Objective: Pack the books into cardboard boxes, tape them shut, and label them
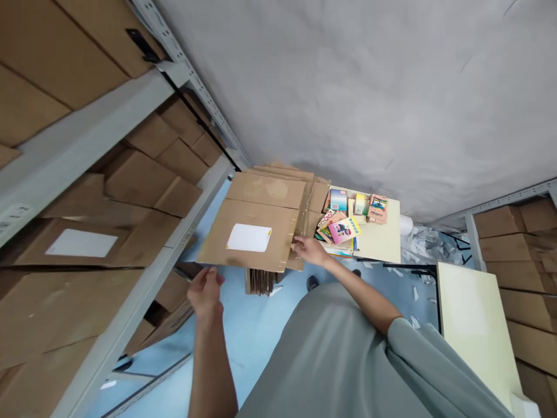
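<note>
A flattened cardboard box [256, 223] with a white label is lifted off a stack of flat cardboard [261, 281] on the blue floor. My right hand [310, 251] grips its right edge, fingers closed on the cardboard. My left hand [205, 292] hovers just below the box's left corner, fingers curled and not touching it. More flat cardboard [287, 173] leans behind the lifted piece.
A grey metal shelf rack [87, 136] packed with cardboard boxes runs along the left. A pale table [383, 241] behind carries several colourful booklets [343, 229]. Another pale tabletop [474, 325] is at the right, with more boxed shelves [522, 244] and scraps of paper on the floor.
</note>
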